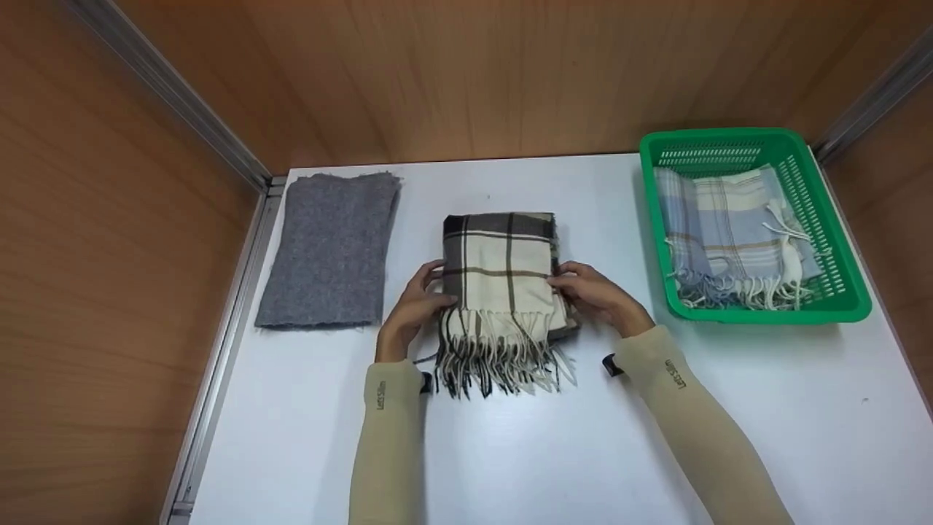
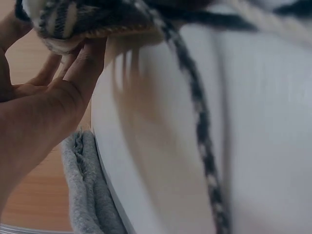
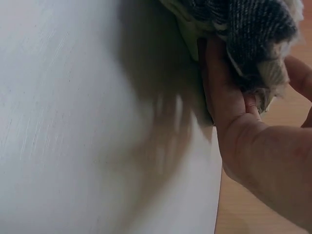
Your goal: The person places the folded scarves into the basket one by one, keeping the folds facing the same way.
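Observation:
A folded cream, black and brown plaid scarf [image 1: 496, 281] is between my two hands, its fringe hanging towards me. My left hand [image 1: 412, 309] grips its left edge, thumb on top, fingers beneath. At the opposite edge my right hand [image 1: 599, 293] pinches the folded layers the same way. In the left wrist view the scarf [image 2: 63, 22] is raised off the table, and a dark speckled tassel [image 2: 195, 97] dangles close to the camera. The right wrist view has fingers [image 3: 224, 83] under the fuzzy dark edge of the scarf [image 3: 258, 36].
A folded grey cloth [image 1: 328, 251] lies on the white table [image 1: 503, 467] to the left. At the right stands a green plastic basket [image 1: 765, 316] with a blue and white plaid scarf [image 1: 736, 219] inside. Wooden panels [image 1: 452, 80] rise at the back and sides.

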Motion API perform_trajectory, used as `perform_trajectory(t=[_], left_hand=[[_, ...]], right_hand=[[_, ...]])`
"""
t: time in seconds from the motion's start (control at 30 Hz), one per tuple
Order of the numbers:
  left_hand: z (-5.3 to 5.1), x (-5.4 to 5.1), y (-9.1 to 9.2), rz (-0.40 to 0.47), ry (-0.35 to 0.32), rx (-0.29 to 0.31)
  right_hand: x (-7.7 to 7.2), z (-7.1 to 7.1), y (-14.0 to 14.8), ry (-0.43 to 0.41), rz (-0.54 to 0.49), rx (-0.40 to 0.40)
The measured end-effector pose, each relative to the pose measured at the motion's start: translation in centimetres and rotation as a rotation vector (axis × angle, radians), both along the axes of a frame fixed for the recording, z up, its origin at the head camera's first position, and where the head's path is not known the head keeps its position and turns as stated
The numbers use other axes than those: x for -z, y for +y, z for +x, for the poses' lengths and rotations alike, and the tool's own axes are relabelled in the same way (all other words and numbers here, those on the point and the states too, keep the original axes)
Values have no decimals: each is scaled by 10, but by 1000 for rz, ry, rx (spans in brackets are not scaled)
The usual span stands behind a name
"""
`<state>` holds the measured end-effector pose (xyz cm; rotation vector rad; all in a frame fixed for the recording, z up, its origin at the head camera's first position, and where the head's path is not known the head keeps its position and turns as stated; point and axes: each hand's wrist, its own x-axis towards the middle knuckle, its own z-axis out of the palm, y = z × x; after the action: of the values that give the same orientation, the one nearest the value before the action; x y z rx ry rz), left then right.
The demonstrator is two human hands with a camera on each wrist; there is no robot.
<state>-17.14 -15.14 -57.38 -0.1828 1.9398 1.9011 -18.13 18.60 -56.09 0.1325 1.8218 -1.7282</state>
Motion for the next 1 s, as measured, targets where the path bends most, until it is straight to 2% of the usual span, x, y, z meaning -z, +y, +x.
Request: perform_trajectory(t=[0.3,0.57,0.73,1.0], left_hand=[[1,-5,10,51,48,18],[1,-8,21,92,62,29],[0,-11,29,88,68,26],[-2,-13,39,138,70,35]], right_hand=[[-6,5,6,-21,-14,28],[-11,12,14,5,-68,31],[-17,13,21,9,-58,38],[-25,14,31,12,-74,49]])
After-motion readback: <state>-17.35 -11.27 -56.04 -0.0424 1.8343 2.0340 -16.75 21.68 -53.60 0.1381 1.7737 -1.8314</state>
